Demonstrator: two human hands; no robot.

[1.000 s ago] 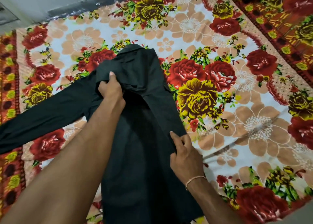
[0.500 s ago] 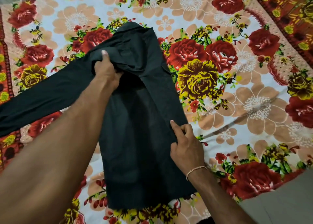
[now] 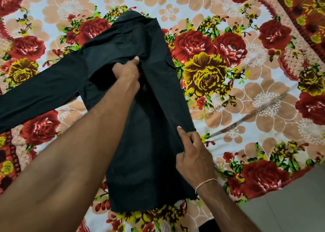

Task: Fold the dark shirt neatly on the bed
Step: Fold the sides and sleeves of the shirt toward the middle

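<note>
The dark shirt (image 3: 149, 161) lies lengthwise on the floral bedsheet (image 3: 255, 108), collar end away from me. Its right side is folded inward, with that sleeve laid down along the right edge. The left sleeve stretches out flat toward the left edge of the view. My left hand (image 3: 125, 71) grips a bunch of fabric near the shoulder, around the middle of the shirt's upper part. My right hand (image 3: 193, 154) pinches the folded right edge at about the sleeve cuff, lower on the shirt. The shirt's hem lies near the bed's front edge.
The bedsheet, with red and yellow roses on white, covers the whole bed. A red patterned border (image 3: 307, 12) runs along the far right. Grey floor (image 3: 290, 205) shows at the lower right past the bed's edge.
My left hand has moved to the right, carrying the gripped shoulder fabric toward the shirt's middle. My right hand keeps its hold on the right edge. The camera has tilted downward.
</note>
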